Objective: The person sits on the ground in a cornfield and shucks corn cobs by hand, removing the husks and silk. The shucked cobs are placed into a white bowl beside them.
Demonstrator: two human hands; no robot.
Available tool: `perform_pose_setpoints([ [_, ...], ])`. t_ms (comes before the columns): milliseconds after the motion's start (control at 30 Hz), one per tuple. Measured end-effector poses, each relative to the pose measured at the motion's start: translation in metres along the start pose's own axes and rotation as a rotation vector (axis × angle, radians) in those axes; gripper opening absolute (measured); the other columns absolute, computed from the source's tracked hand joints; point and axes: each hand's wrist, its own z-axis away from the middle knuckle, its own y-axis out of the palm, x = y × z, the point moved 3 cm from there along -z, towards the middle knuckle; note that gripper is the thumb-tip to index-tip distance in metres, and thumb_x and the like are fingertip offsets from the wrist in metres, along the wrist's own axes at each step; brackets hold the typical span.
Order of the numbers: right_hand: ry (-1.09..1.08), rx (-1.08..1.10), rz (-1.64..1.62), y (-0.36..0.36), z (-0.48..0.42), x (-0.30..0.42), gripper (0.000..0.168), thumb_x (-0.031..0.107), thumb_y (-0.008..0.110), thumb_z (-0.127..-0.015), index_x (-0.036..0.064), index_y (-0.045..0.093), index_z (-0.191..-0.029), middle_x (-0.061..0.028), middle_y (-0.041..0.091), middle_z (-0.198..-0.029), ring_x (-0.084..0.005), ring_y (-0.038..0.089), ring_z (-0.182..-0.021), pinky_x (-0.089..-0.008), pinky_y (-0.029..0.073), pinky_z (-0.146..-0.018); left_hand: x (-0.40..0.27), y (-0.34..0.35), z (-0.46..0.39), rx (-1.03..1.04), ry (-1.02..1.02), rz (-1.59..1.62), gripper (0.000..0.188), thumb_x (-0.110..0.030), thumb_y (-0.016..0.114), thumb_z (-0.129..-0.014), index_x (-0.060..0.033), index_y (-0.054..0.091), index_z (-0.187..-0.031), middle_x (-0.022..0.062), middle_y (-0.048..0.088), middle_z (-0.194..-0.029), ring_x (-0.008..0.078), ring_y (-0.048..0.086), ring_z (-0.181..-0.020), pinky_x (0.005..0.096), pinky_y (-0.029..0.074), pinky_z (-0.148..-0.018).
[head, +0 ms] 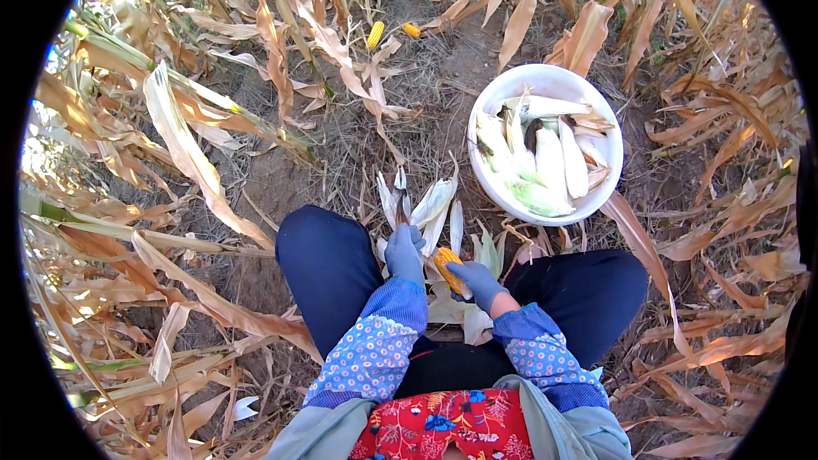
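Observation:
A husked yellow ear of corn (451, 271) is gripped in my right hand (476, 280), which wears a grey glove. My left hand (405, 254), gloved too, is closed around a piece of corn husk with dark silk (401, 204) that sticks up past the fingers. Pale loose husks (436, 203) lie on the ground just beyond both hands, between my bent knees. More husk leaves (470, 316) lie below the ear, close to my lap. How the left fingers close on the husk is partly hidden by the back of the hand.
A white bucket (480, 182) of unhusked corn ears (551, 156) stands ahead to the right. Two bare yellow ears, one (376, 34) beside the other (411, 30), lie on the soil farther ahead. Dry corn stalks (192, 92) lean in from the left, and dry leaves (722, 223) crowd the right.

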Motion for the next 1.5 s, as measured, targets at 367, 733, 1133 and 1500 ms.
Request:
perform_pose_setpoints([
  [367,-1.078,-0.313,0.282,0.063,0.063,0.260,0.060,0.028,0.062,-0.082,-0.002,0.044,-0.131,-0.0234,0.054,-0.121,-0.0269,0.059,-0.103,-0.0327,0.046,-0.087,-0.002,0.013,0.016,0.214,-0.242,-0.033,0.036,-0.035,0.048,-0.092,0.0001,0.054,-0.098,0.0079,0.060,-0.078,0.0203,0.061,-0.065,0.0301,0.050,-0.060],
  [733,-1.189,-0.758,0.457,-0.062,0.088,0.205,0.012,0.016,0.063,-0.083,0.008,0.068,-0.090,-0.0112,0.065,-0.084,-0.0228,0.063,-0.070,-0.0301,0.049,-0.064,-0.003,0.017,0.021,0.255,-0.293,-0.108,0.037,-0.034,0.051,-0.090,0.0005,0.054,-0.102,0.0106,0.061,-0.080,0.0228,0.062,-0.064,0.0340,0.052,-0.060],
  [1133,-0.610,-0.986,0.295,-0.269,0.190,0.130,0.022,0.016,0.061,-0.086,0.002,0.066,-0.102,-0.0025,0.065,-0.089,-0.0079,0.059,-0.080,-0.0223,0.047,-0.069,0.002,0.023,0.028,0.368,-0.328,-0.318,0.045,-0.037,0.050,-0.091,0.0014,0.049,-0.116,0.0132,0.059,-0.093,0.0235,0.059,-0.065,0.0359,0.052,-0.063],
  [1500,-0.256,-0.767,0.839,-0.305,0.044,-0.018,0.026,0.016,0.056,-0.089,0.004,0.063,-0.111,-0.0090,0.066,-0.093,-0.0145,0.062,-0.085,-0.0262,0.049,-0.074,0.005,0.018,0.027,0.369,-0.328,-0.422,0.044,-0.037,0.049,-0.092,0.0007,0.051,-0.113,0.0135,0.061,-0.096,0.0225,0.060,-0.065,0.0363,0.052,-0.063],
])
